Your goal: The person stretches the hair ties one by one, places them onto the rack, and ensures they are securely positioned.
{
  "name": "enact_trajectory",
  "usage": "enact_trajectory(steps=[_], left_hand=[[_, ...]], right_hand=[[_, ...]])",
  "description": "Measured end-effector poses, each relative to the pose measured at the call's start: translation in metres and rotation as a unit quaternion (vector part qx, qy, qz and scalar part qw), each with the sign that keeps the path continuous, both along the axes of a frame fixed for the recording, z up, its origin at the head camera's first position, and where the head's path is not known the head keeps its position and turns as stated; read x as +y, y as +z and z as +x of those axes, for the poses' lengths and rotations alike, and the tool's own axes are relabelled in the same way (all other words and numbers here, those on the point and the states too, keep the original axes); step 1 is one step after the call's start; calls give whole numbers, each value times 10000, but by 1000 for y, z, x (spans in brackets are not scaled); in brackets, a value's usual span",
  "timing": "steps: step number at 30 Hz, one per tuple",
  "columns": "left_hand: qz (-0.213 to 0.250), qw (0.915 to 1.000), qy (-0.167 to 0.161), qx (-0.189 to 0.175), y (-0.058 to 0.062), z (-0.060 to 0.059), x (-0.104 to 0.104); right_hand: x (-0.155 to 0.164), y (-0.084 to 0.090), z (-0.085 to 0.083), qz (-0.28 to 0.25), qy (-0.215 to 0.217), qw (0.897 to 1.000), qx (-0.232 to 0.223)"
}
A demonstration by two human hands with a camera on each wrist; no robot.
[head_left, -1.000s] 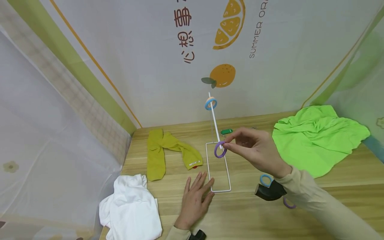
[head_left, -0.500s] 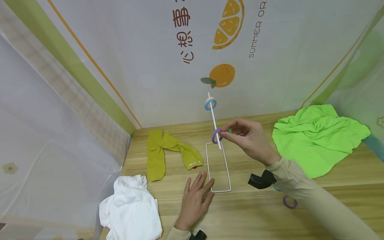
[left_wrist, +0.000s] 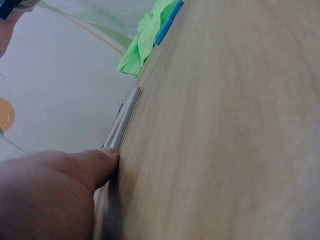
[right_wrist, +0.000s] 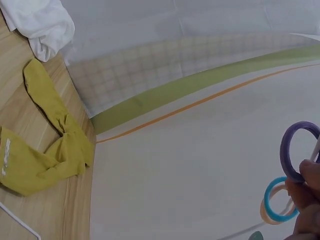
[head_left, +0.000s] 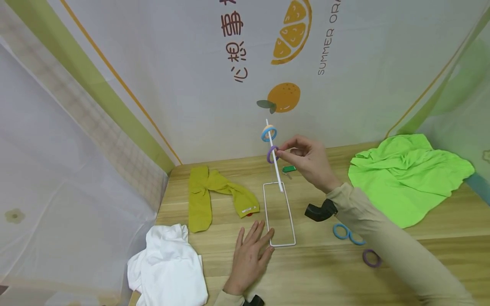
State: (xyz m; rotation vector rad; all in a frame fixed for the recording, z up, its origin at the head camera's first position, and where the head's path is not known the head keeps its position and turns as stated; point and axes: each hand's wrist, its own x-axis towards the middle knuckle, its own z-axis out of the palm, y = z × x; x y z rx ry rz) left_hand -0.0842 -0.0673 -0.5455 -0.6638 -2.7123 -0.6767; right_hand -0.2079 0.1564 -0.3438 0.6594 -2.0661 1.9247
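Observation:
In the head view my right hand (head_left: 309, 161) pinches a purple ring (head_left: 269, 156) between thumb and fingertips. That ring encircles the slanting white rod (head_left: 277, 173) of a wire stand, about midway along it. Farther up the rod hang a blue ring (head_left: 263, 136) and a peach ring (head_left: 270, 126), close together. My left hand (head_left: 248, 260) lies on the table with fingers extended, touching the near left corner of the stand's rectangular wire base (head_left: 291, 219). From the right wrist view, the purple ring (right_wrist: 285, 152) is held apart from the blue ring (right_wrist: 267, 201).
Two blue rings (head_left: 334, 231) and another purple ring (head_left: 365, 260) lie near the right forearm. A green key tag (head_left: 289, 168) sits behind the stand. Mustard cloth (head_left: 200, 197) and white cloth (head_left: 172, 267) are left; bright green cloth (head_left: 402, 174) is right. A curtain (head_left: 214, 123) hangs behind.
My right hand has carried the purple ring from the rod's near end onto it and up along it, away from me. The left hand has stayed put on the base.

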Motion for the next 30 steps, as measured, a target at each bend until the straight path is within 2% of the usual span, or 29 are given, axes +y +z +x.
enact_trajectory(steps=[5,19,30], left_hand=[[-66,9999,9,-88,-1,0,0],[-105,9999,13,115,-1,0,0],[-55,9999,6,141,-2,0,0]], right_hand=[[-3,-2,-8,-81,-46,10000,2],[-4,-4,-30,-144,-347,9993,-47],[-7,-5,-36,-250,-451,9987,-32]])
